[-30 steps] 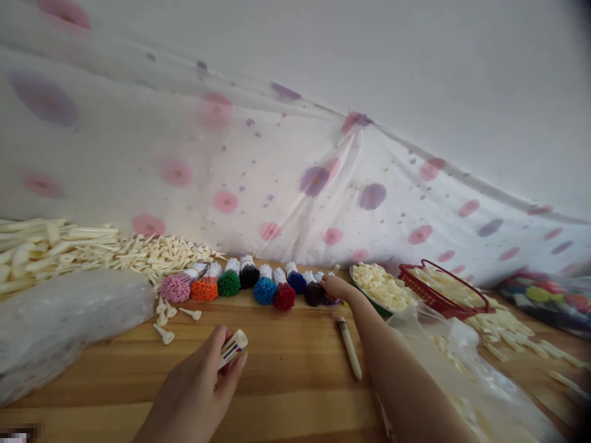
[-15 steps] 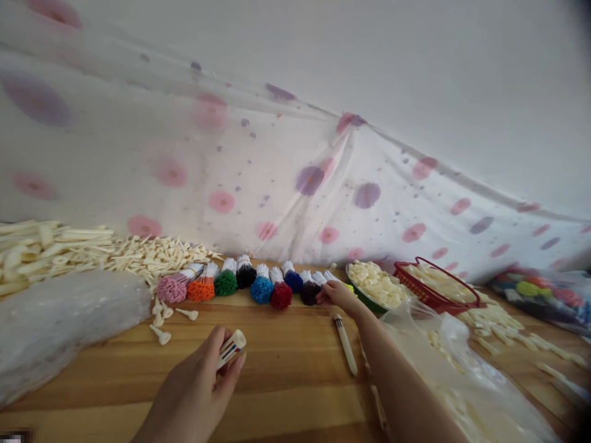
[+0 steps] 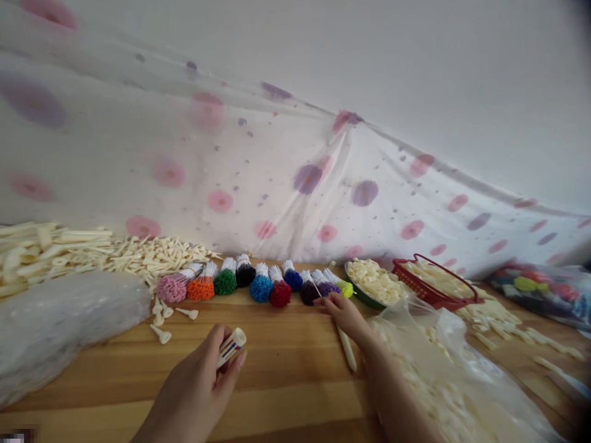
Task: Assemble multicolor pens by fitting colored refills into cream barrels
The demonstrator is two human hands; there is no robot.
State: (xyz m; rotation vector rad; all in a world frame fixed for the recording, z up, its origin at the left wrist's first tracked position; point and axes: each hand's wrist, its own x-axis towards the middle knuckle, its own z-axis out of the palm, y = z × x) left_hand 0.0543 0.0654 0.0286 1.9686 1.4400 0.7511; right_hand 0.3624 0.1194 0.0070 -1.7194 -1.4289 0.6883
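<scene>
My left hand [image 3: 203, 369] is closed around a white multicolour pen barrel [image 3: 232, 346], its open end up and coloured sliders showing in the slots. My right hand [image 3: 344, 312] pinches a thin white pen refill [image 3: 316, 288] near the right end of a row of refill bundles. Closest to it lie the dark-tipped bundle [image 3: 309, 290], the purple bundle [image 3: 329, 287] and the yellow bundle [image 3: 346, 288]. Further left are the red bundle [image 3: 280, 295], the light blue bundle [image 3: 261, 288] and several others. Partly behind my right hand, a white pen [image 3: 347, 352] lies on the wooden table [image 3: 286, 394].
At the back left are heaped cream pen parts [image 3: 152, 253] and a clear plastic bag [image 3: 69, 326]. On the right stand a green-rimmed bowl [image 3: 369, 301] and a red basket [image 3: 415, 286] of cream parts, with another plastic bag [image 3: 462, 375] in front. A polka-dotted sheet [image 3: 258, 154] hangs behind.
My right hand has drawn back from the bundles toward me, with a thin white refill now visible in its fingers. The left hand still holds the pen barrel in the same place.
</scene>
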